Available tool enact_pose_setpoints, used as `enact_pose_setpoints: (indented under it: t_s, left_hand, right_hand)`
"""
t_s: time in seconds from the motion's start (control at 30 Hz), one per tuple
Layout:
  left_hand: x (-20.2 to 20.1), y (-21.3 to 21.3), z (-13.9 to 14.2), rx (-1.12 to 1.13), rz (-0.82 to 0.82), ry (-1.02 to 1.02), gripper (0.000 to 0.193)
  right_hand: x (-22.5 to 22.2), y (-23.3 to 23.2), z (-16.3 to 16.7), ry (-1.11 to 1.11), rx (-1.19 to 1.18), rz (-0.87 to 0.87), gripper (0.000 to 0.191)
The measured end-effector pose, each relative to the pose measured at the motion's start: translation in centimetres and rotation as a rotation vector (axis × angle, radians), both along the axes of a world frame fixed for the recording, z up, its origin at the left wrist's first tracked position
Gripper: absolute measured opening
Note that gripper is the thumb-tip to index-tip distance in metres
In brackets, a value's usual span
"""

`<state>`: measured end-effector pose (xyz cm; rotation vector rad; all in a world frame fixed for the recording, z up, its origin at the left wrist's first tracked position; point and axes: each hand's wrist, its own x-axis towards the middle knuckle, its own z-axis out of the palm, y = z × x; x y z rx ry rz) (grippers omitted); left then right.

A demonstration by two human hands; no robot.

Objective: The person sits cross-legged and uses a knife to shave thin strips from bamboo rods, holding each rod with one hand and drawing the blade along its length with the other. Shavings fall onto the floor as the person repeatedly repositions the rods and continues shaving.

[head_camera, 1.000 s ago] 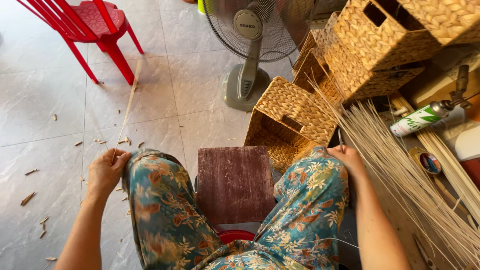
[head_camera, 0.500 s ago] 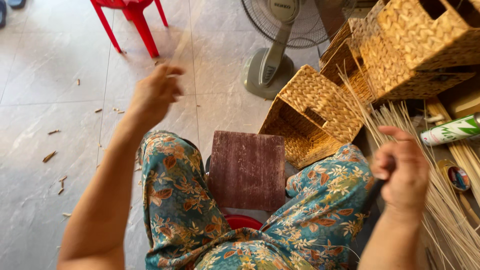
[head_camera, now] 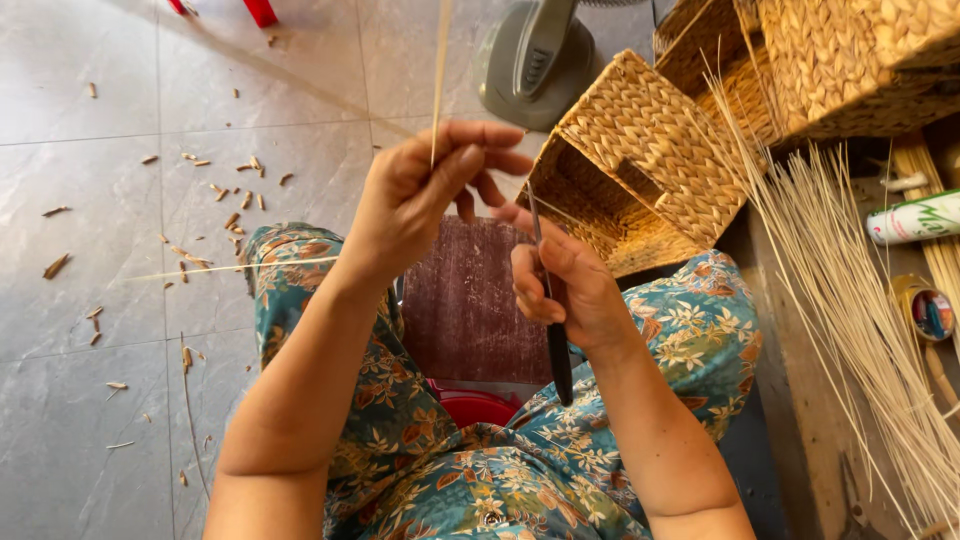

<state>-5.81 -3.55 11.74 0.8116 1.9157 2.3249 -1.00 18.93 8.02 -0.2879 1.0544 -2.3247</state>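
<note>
Left hand (head_camera: 420,200) pinches a thin pale cane strip (head_camera: 440,60) between thumb and fingertips, the strip rising upright out of frame above the lap; right hand (head_camera: 565,290) is closed round a dark-handled knife (head_camera: 555,330), blade up toward the strip. Strip looks light, springy and liable to split or kink (best held low, close to the blade, I judge). Woven baskets (head_camera: 650,160) and loose cane bundle (head_camera: 850,300) lie to the right.
</note>
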Motion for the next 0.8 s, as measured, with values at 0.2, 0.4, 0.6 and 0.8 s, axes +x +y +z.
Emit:
enact_pose_setpoints:
  t_s: [0.2,0.4,0.6,0.8]
  left_hand:
    - [-1.6,-1.0,-1.8,-0.007,-0.011,-0.215,0.032]
    - [-2.5,-4.8,-3.2,-0.309,0.245,-0.298,0.034]
    - [-1.0,-4.5,-3.5,-0.276,0.488,-0.06,0.028]
    - [-1.9,-3.8,-3.5,-0.605,0.125,-0.204,0.028]
  right_hand:
    - [-4.0,0.8,-2.4,0.003,-0.08,-0.178,0.059]
    - [-4.3,1.9,-3.5,0.074,0.112,-0.41,0.056]
    - [-4.2,1.6,-3.8,0.068,0.315,-0.347,0.053]
    - [-1.8,0.2,-2.1,0.25,0.435,-0.267,0.053]
